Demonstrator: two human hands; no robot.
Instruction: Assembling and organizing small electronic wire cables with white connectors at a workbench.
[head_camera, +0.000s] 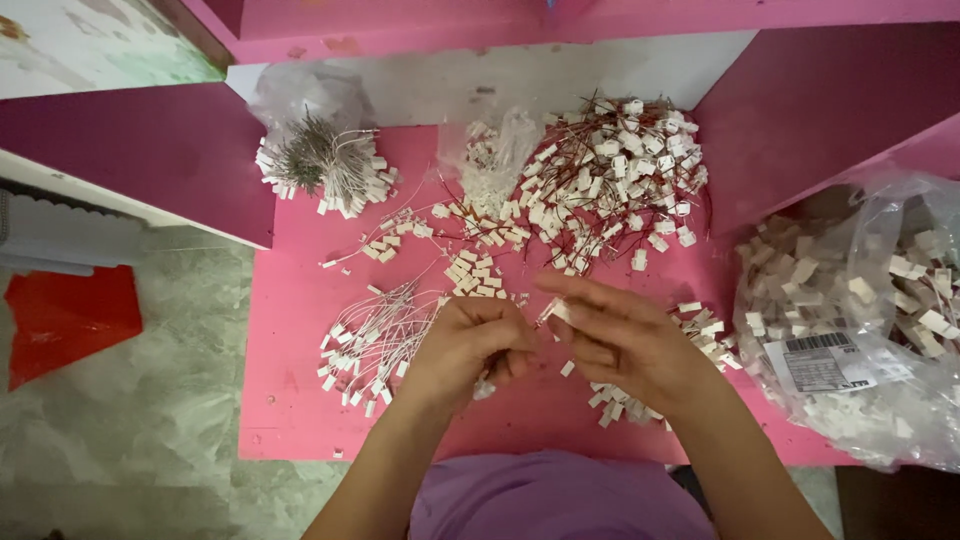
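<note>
Clear plastic bag holds white connectors; left hand and right hand pinch one connector.

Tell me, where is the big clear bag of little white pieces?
In the head view, the big clear bag sits at the right edge of the pink table, just beyond the right hand.
</note>
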